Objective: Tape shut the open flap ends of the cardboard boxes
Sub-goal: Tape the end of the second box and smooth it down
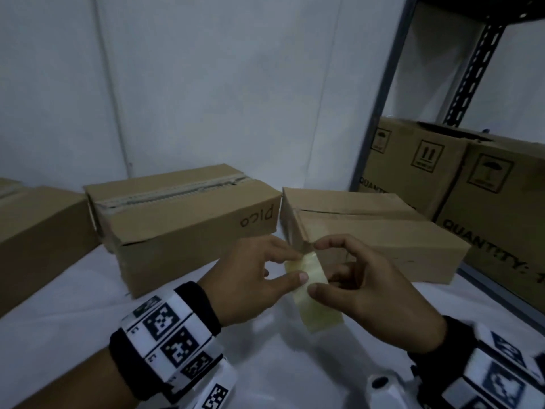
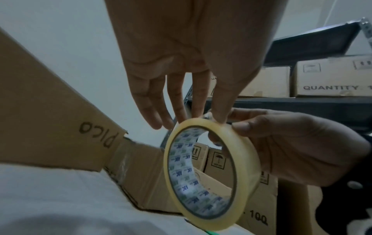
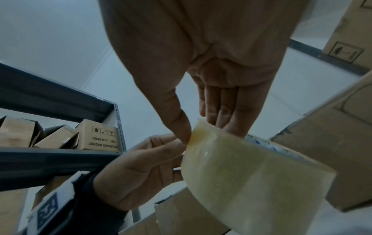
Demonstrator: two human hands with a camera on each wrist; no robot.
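Bare white worktop lies open in front of and to the left of the hands. Ahead, passage is blocked by a row of brown cardboard boxes: the long box marked "Pico", a flatter brown cardboard box with a split top seam just right of it, and another brown box at the left edge. A narrow gap separates the two middle boxes. On the right, a dark metal shelf rack loaded with printed cartons closes that side.
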